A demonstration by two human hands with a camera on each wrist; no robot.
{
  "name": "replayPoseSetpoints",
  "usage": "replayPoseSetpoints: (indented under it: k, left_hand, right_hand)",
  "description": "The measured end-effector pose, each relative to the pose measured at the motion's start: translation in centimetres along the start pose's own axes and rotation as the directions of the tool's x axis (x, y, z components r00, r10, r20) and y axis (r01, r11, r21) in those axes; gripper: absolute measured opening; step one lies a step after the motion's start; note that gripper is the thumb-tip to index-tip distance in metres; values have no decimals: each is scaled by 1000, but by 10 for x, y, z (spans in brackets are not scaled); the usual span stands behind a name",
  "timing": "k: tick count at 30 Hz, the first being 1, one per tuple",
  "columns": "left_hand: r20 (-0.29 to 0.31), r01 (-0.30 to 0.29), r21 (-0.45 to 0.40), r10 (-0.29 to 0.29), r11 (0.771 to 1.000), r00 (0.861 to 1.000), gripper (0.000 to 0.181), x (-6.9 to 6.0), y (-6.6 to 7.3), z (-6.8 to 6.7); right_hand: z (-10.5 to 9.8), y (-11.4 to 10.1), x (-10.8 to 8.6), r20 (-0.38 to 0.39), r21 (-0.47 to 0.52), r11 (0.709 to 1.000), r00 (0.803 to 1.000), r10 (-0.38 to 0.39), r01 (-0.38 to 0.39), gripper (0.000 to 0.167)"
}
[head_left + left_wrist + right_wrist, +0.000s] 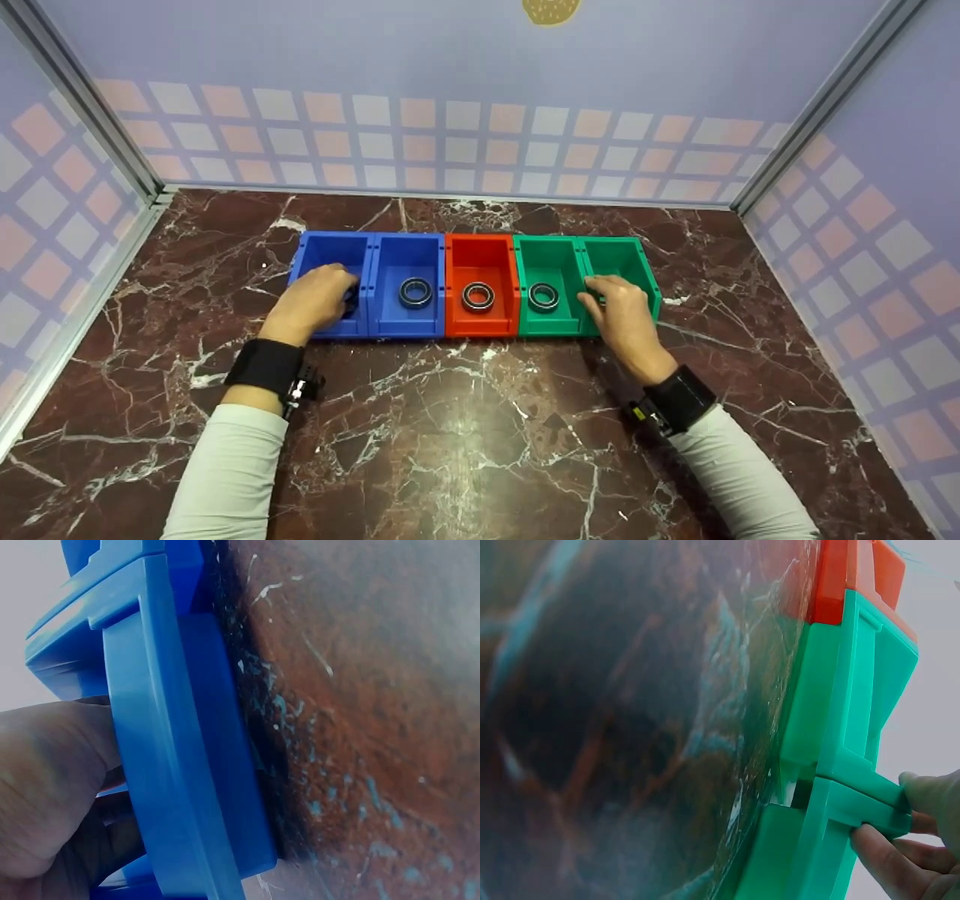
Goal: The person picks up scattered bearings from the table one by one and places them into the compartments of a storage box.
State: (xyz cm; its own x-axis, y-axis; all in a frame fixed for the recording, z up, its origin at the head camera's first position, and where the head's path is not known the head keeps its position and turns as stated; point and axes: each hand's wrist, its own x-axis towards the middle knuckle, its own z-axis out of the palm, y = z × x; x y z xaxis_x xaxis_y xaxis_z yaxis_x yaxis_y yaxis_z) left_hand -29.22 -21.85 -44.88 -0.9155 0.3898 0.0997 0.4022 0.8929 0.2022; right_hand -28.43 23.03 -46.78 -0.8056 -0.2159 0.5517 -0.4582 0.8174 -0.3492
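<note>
My left hand reaches into the leftmost blue bin, fingers curled down at a dark ring, apparently a bearing, mostly hidden. In the left wrist view, the front wall of the blue bin covers those fingertips. At the two green bins, my right hand holds their adjoining walls, with the thumb on one side and fingers on the other. The right wrist view shows this grip at the upper edge of the green bin. Whatever lies inside the rightmost green bin is largely hidden by the hand.
Single bearings lie in the second blue bin, the red bin and the left green bin. The bins stand side by side on a brown marbled table. Tiled-pattern panels rise behind and at both sides.
</note>
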Motion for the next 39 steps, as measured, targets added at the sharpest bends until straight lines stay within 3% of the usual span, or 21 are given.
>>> replayPoseSetpoints:
  k: [13, 21, 39]
  left_hand:
    - [2, 10, 11, -10, 1000, 1000, 21, 0, 0, -1]
    - [-7, -14, 35, 15, 999, 1000, 16, 0, 1, -1]
    - [25, 25, 35, -26, 999, 999, 19, 2, 3, 1]
  right_hand:
    - [0, -1, 2, -19, -4, 1000, 1000, -10, 10, 25]
    - [-1, -2, 2, 0, -6, 1000, 1000, 7, -7, 26]
    - [1, 0, 0, -11, -8, 1000, 1000, 1, -2, 26]
